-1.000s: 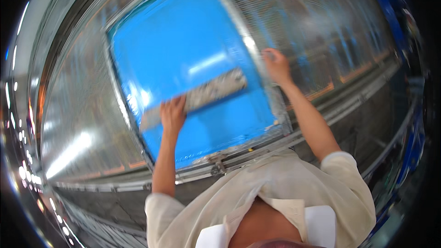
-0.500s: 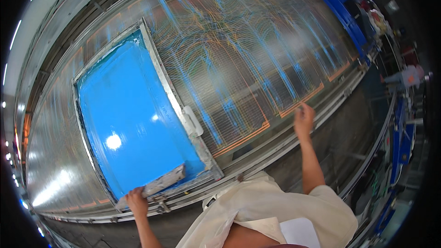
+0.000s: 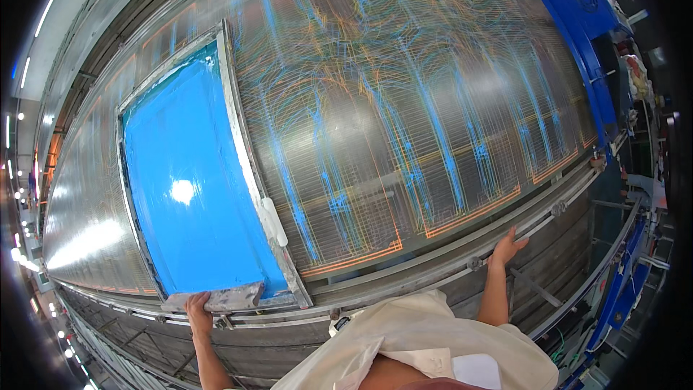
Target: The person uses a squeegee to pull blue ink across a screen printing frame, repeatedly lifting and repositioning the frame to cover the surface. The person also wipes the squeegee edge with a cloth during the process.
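My left hand (image 3: 198, 308) is closed around one end of a squeegee (image 3: 234, 297), a long grey bar smeared with paint. The squeegee lies along the near edge of a screen-printing frame (image 3: 242, 146). Glossy blue ink (image 3: 184, 152) covers the mesh inside that frame, and a white handle (image 3: 273, 222) sits on its right side. Off to the right, my right hand (image 3: 509, 247) hangs by the metal rail, its fingers stretched out and nothing visible in them.
Beneath the frame stretches a long print table (image 3: 339, 130) covered with fine orange, blue and green lines. A metal rail (image 3: 426, 263) with small stops runs along its near edge. Blue machinery (image 3: 577, 36) stands at the far right end, and a slatted metal structure (image 3: 281, 350) lies below the rail.
My right hand has moved from the table's near edge out past the rail, and its fingers have opened. The squeegee now lies closer along the frame's near edge. The whole view has turned slightly.
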### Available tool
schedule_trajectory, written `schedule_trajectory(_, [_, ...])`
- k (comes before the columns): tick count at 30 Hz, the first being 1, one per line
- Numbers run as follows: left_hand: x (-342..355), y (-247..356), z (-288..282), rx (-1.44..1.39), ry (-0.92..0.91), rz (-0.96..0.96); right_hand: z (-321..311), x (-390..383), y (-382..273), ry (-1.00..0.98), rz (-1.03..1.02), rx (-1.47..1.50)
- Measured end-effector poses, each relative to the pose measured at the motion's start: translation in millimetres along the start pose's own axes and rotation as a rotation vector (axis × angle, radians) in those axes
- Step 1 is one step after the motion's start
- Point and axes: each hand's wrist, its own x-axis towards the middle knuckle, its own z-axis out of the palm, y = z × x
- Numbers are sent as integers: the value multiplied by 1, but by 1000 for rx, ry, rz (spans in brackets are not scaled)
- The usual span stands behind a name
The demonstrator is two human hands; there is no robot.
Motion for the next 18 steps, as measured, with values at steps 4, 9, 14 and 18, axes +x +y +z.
schedule_trajectory(4, [9, 15, -9, -29, -47, -8, 2, -8, -6, 31, -1, -56])
schedule_trajectory(9, [15, 12, -15, 6, -150, -33, 4, -6, -6, 68, 14, -115])
schedule_trajectory(14, [12, 2, -3, 50, -168, -88, 5, -2, -2, 87, 37, -97])
schedule_trajectory(18, [13, 4, -1, 64, -136, -109, 4, -2, -2, 87, 24, -86])
